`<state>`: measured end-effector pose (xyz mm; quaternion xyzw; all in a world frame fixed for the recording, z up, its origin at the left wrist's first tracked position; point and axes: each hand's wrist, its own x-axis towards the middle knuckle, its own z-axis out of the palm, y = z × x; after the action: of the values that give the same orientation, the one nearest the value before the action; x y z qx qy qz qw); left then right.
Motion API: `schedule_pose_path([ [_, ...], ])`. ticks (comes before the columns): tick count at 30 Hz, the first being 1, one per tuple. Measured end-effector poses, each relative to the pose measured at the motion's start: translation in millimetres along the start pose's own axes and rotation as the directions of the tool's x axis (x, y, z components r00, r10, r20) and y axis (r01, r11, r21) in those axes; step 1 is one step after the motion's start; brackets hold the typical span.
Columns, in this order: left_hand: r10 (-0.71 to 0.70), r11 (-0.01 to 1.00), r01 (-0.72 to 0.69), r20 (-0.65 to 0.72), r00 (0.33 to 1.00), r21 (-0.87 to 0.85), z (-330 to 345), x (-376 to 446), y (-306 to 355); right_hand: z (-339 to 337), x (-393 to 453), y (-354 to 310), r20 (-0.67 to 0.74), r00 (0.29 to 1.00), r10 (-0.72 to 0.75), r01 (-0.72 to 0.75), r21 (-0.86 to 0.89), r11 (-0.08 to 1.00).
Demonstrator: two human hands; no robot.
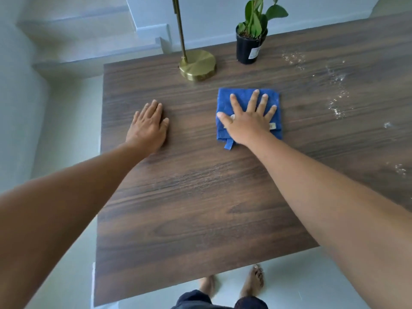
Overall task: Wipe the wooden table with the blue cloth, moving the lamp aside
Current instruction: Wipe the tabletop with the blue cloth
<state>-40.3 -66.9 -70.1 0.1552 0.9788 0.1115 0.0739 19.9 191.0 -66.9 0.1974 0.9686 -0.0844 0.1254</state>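
Observation:
The folded blue cloth (225,101) lies flat on the dark wooden table (200,197), right of centre. My right hand (248,118) presses down on it, palm flat and fingers spread. My left hand (148,126) rests flat on the bare wood to the left, fingers together, holding nothing. The brass lamp (197,63) stands upright on its round base near the far edge, just beyond the cloth; its thin pole rises out of view.
A black pot with a green plant (249,44) stands right of the lamp at the far edge. White powdery specks and smears (334,85) are scattered over the table's right side. White stairs rise behind the table. My bare feet show below the near edge.

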Motion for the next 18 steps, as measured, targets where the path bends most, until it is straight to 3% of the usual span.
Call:
schedule_pose_path([
  [5, 0.049, 0.999, -0.048, -0.048, 0.998, 0.023, 11, -9, -11, 29, -82, -18, -0.002, 0.977, -0.212, 0.211, -0.087, 0.974],
  [10, 0.067, 0.998, -0.067, -0.041, 0.997, 0.009, 12, -8, -13, 21, -74, 25, -0.01, 0.995, -0.098, 0.096, -0.113, 0.989],
  [14, 0.073, 0.997, -0.073, -0.053, 0.996, 0.011, 14, -8, -14, 14, -45, 9, -0.021, 0.999, 0.033, -0.035, -0.054, 0.998],
  [18, 0.075, 0.997, -0.075, -0.05, 0.996, 0.02, 15, -8, -14, 25, -83, -3, 0.014, 0.993, -0.118, 0.119, -0.097, 0.988],
])
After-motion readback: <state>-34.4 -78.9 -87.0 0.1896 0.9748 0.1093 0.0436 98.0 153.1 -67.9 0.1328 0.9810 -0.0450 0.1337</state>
